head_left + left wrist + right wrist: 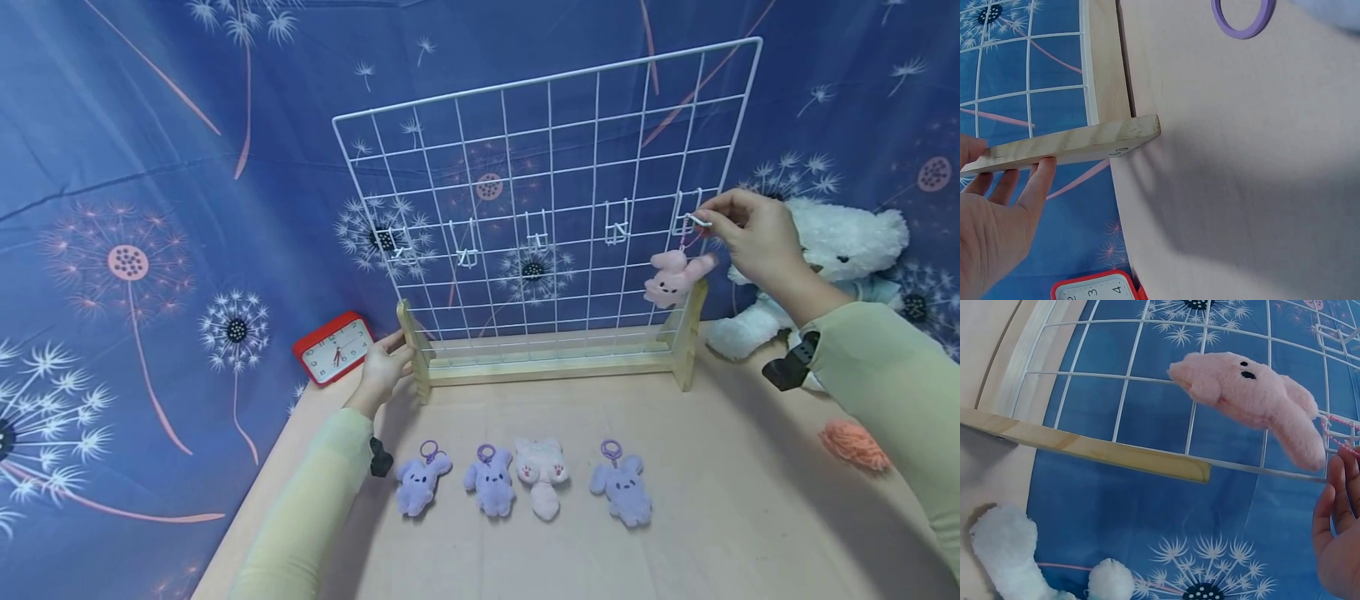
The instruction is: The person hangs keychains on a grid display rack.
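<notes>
A white wire grid [551, 175] stands in a wooden base [555, 372], with several white hooks on it. My left hand [384, 372] grips the left wooden upright [1085, 142], thumb on one side and fingers [1040, 184] on the other. At the rightmost hook [686, 223], my right hand [757, 237] pinches the cord of a pink plush [670, 279], thumb and forefinger close together at the hook's tip. The pink plush [1247, 390] hangs in front of the grid; whether its cord is on the hook, I cannot tell. The right fingertips are partly cut off in the right wrist view.
On the table [720, 517] lie purple plushes [420, 483], [491, 485], [626, 493] with rings, and a white-pink plush [542, 475]. A red clock [335, 348] stands left, a white teddy [847, 242] right, orange yarn [855, 443] at the right edge.
</notes>
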The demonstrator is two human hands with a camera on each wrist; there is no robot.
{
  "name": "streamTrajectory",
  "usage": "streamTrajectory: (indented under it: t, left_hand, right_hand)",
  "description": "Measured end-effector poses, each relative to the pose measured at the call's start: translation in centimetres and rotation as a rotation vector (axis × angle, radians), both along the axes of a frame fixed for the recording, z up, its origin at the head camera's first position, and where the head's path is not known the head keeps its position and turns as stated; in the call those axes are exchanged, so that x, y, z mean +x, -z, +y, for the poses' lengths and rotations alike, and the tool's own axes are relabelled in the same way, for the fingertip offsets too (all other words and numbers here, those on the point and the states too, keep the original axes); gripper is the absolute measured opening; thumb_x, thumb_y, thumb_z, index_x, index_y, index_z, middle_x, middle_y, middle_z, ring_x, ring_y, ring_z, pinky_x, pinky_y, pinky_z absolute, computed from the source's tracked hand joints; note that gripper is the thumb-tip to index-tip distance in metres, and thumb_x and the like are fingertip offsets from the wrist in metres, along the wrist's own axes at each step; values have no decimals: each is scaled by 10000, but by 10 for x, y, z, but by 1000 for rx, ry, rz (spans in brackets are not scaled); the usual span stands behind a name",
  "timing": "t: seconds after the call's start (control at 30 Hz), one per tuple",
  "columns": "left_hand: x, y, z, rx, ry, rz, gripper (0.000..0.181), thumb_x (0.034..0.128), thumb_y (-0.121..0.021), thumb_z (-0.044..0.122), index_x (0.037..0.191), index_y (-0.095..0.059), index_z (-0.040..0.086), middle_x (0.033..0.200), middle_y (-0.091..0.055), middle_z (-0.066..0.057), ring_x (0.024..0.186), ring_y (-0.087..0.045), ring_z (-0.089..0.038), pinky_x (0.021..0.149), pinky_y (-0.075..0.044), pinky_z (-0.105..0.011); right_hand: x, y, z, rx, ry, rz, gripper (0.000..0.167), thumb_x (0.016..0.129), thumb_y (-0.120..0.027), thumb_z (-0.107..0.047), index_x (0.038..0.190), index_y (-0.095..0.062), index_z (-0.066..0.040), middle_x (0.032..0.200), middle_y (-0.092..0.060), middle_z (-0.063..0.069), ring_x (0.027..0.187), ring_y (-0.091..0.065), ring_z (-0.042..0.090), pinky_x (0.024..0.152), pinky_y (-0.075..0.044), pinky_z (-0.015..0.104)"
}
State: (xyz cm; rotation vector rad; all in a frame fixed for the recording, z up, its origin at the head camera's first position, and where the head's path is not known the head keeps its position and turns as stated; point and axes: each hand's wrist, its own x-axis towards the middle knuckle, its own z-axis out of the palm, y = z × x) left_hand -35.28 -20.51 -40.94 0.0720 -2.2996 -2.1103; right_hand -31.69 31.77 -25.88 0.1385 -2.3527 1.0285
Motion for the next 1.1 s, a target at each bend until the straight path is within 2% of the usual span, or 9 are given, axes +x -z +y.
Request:
streamTrajectory:
  t: [0.2,0.4,0.53,0.63,0.8,1.1]
  left_hand:
    - [-1,0,-1,-4,5,4,586,1015,-582,16,1562,-373,10,1555,-422,-207,1372,-468,-369,1026,-512,-515]
    - [-2,0,-1,-11,8,4,588,1017,-577,16,1565,-363,7,1555,-417,-222,1374,-461,-383,1027,-508,-519]
    - [-3,2,-2,0,9,9,585,1019,-574,12,1564,-363,4,1551,-420,-228,1373,-462,-383,1028,-507,-516]
    - [-2,2,-2,5,9,16,580,1022,-570,14,1564,-363,3,1548,-423,-232,1372,-463,-385,1026,-510,-511]
    - [0,3,-2,-16,0,3,582,1023,-574,26,1567,-365,14,1547,-428,-224,1372,-468,-378,1019,-521,-498]
    - [-2,1,-1,-7,-1,17,573,1020,-587,19,1555,-383,1,1536,-441,-226,1359,-480,-384,1013,-520,-513]
  right_hand:
    - [0,1,0,18,19,-1,325,1058,-569,-322,1199,-658,-44,1002,-695,-28,807,-551,-118,635,-437,69]
    - [3,4,3,13,13,22,331,1064,-556,-328,1201,-644,-40,979,-654,-70,833,-540,-56,590,-414,125]
    - [8,7,5,-44,-23,62,351,1085,-490,-367,1199,-639,-71,957,-605,-146,868,-543,-41,711,-453,162]
    - [12,10,6,-108,-62,87,345,1105,-412,-381,1166,-630,-119,975,-586,-156,911,-550,-17,821,-452,182]
    - [22,16,6,-160,-85,129,323,1117,-372,-356,1109,-619,-150,975,-578,-142,914,-552,-3,796,-429,174]
    - [28,27,5,-242,-97,213,312,1123,-387,-272,1050,-633,-95,937,-588,-99,865,-573,36,770,-451,151]
